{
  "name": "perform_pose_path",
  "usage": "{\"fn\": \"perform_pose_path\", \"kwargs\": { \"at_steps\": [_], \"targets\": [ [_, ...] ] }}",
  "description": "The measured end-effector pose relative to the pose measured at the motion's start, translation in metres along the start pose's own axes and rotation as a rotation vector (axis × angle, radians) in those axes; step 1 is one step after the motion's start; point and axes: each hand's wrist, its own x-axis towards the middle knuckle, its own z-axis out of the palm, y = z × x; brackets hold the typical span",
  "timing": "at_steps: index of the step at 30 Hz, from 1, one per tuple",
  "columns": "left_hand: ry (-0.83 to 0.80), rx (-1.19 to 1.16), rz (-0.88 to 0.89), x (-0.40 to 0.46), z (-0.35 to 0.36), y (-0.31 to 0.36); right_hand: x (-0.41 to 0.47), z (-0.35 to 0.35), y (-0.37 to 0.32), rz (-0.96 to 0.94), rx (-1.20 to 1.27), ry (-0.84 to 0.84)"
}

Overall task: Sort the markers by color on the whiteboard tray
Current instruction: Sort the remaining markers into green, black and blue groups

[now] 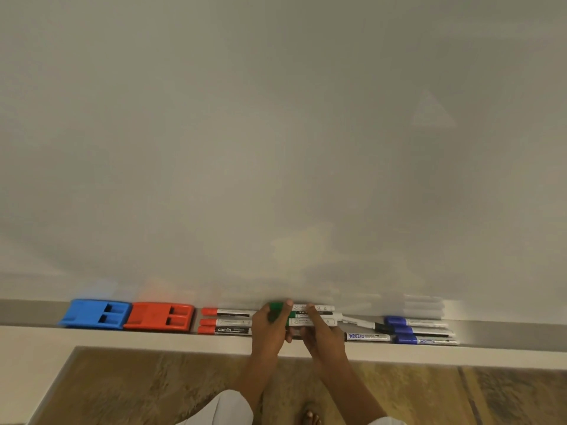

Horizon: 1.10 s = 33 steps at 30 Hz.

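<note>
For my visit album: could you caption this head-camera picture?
Both hands gather green markers on the whiteboard tray, between red markers and blue markers.
</note>
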Motion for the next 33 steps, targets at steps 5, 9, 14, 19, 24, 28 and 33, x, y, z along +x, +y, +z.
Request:
{"fn": "perform_pose_path", "kwargs": {
  "at_steps": [5,9,14,19,24,28,33],
  "targets": [
    [-0.023,-0.008,-0.018,0.010,-0.005,-0.004,0.005,-0.008,-0.011,-0.069,-0.111,0.092],
    [0.001,-0.014,-0.074,0.014,-0.005,-0.005,0.012,-0.017,-0.010,-0.197,-0.273,0.156],
    [0.077,-0.065,-0.147,0.015,-0.002,-0.007,0.019,-0.021,-0.007,-0.255,-0.525,0.163],
    [0.107,-0.005,-0.197,0.021,0.000,-0.018,0.017,-0.022,-0.011,-0.268,-0.700,0.120],
    [0.106,0.072,-0.217,0.013,0.001,-0.008,0.014,-0.025,-0.018,-0.216,-0.763,0.068],
    [0.091,0.084,-0.228,0.008,-0.001,-0.002,0.014,-0.028,-0.024,-0.194,-0.808,0.106],
    [0.073,0.181,-0.170,0.001,-0.003,0.001,0.010,-0.031,-0.029,-0.197,-0.807,0.055]
  ]
}}
